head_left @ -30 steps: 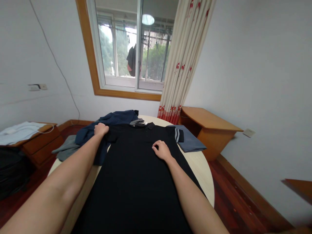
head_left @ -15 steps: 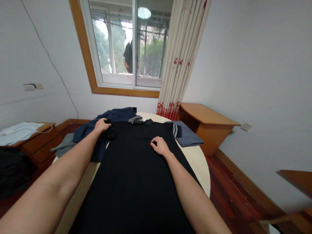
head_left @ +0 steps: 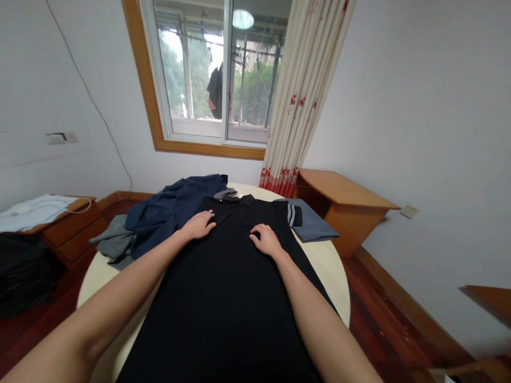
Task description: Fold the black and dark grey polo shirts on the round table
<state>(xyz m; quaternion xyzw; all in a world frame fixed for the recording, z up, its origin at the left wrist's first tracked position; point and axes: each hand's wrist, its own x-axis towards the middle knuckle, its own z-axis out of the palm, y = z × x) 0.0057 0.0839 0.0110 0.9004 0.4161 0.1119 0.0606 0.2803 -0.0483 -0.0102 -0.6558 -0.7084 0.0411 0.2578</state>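
A black polo shirt lies spread out, its collar at the far end and its hem out of view towards me. My left hand lies flat on the shirt's upper left side, fingers apart and holding nothing. Beside its fingertips a fold of black cloth shows on the chest, and the left sleeve no longer sticks out. On the right of the chest rests my right hand, fingers loosely bent and thumb apart, with nothing in it. The right sleeve, banded with grey stripes, points outwards.
Under the shirt is a round pale table. Crumpled navy clothing and a grey garment lie at its left. A folded blue-grey garment lies at the right, near a wooden desk.
My left hand has moved right from the left sleeve onto the chest, letting go, and the sleeve has come inwards. My right hand stays nearly in place. The view has shifted slightly.
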